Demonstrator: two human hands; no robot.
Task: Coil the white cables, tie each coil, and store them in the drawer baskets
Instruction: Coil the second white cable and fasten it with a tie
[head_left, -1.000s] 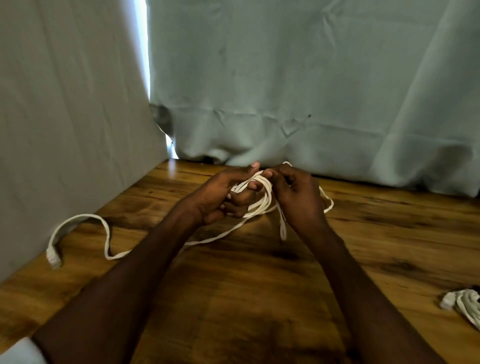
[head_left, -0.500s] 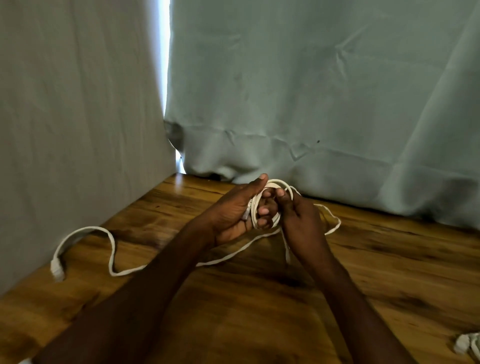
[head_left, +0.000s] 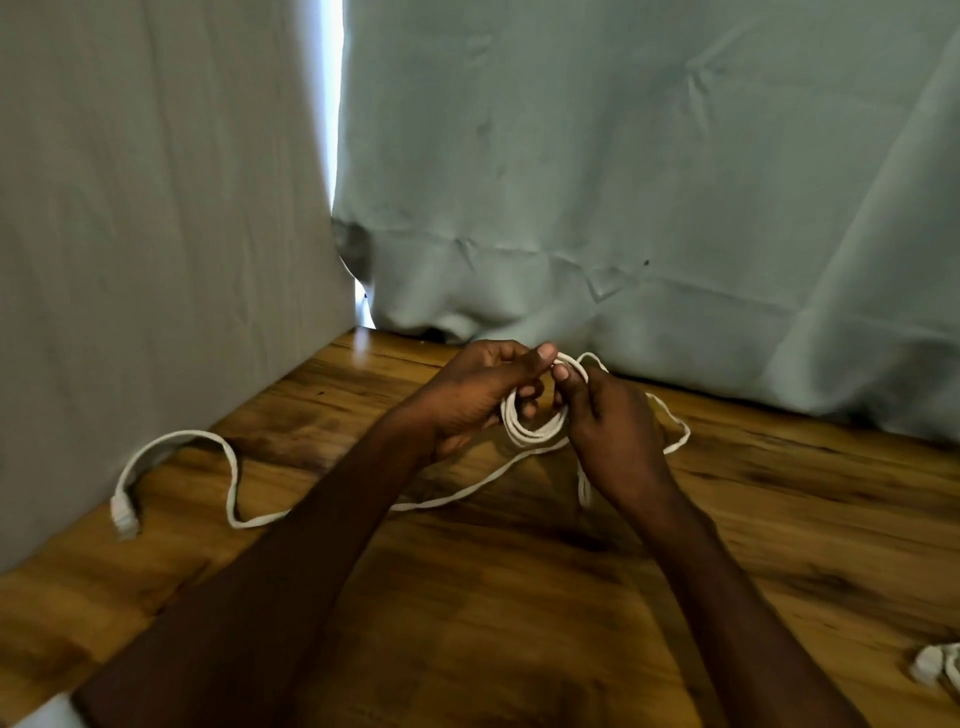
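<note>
A: Which step is this?

B: Coiling, I'd judge. The flat white cable (head_left: 530, 431) is partly wound into a small ring of several loops, held up above the brown wood-grain tabletop (head_left: 519, 597). No tie is on it yet, and I see no drawer baskets anywhere.

A: And the hands?

B: The left hand (head_left: 467, 400) has its fingers curled round the ring's left side, thumb on top. The right hand (head_left: 613, 421) pinches the top of the ring, thumb tip nearly touching the left thumb. Both are closed on the cable, close together.

A: Where is the rest of it?

B: A loose tail leaves the bottom of the ring and lies on the tabletop, running left of the ring under the left forearm, bending into an arch and ending in a white plug (head_left: 124, 514) near the tabletop's left edge. Another slack loop lies just right of the ring, behind the right hand.

A: Next move?

B: Probably draw the tail in for another turn, the left hand keeping the loops from springing apart.

A: Anything else?

B: Another white cable bundle (head_left: 935, 670) sits far right of the ring, cut by the frame, and pale grey-green cloth (head_left: 623, 182) hangs behind.
</note>
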